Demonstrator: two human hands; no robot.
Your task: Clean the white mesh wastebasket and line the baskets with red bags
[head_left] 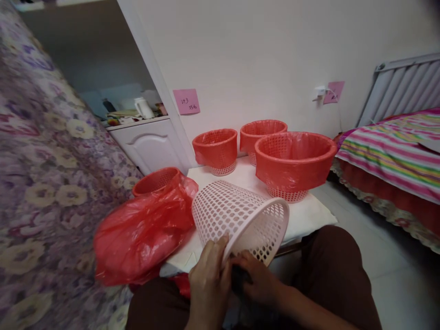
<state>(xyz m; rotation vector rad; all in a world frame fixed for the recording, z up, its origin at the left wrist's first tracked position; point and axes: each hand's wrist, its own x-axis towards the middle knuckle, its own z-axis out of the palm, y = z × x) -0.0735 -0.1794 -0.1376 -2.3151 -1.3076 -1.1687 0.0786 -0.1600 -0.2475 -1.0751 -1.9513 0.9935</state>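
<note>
Nearest, a seated person's knees in brown trousers [338,261] frame the view. Between them, the left hand [210,277] is clamped on the near rim of a pale pink mesh basket [228,208], fingers on the outer wall. The right hand [263,280] is just beside it at the same rim, its fingers curled around a dark object [240,277] (too shadowed to identify). The basket lies tilted on its side over the front of a white table [318,213], its mouth facing the person and the right.

To the left, a billowing red plastic bag [140,240] spreads before a basket with a red rim [142,184]. Beyond the mesh basket stand three upright baskets lined in red plastic: a large one at right [292,169], one behind it [245,143] and one at back left [216,151].

A floral curtain [62,190] hangs at far left; a bed with a striped cover [388,146] is at right. Farthest back, a pink note [186,101] is on the pale wall [240,55], left of a radiator [405,85].
</note>
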